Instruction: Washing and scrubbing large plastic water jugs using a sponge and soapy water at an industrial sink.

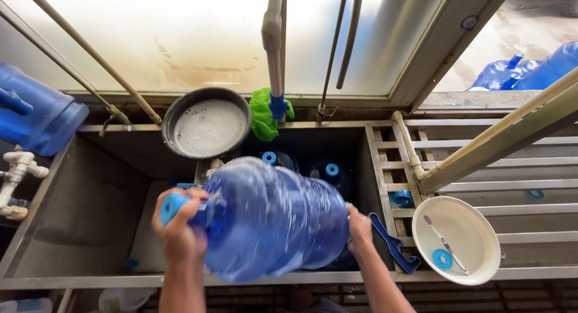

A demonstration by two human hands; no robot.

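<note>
Both hands (pixel 180 229) hold a big translucent blue water jug (pixel 274 220) sideways, motion-blurred

I see a big blue clear jug (pixel 271 220) lying sideways over the sink, capped neck left, prob. blurred w/ motion.
</note>
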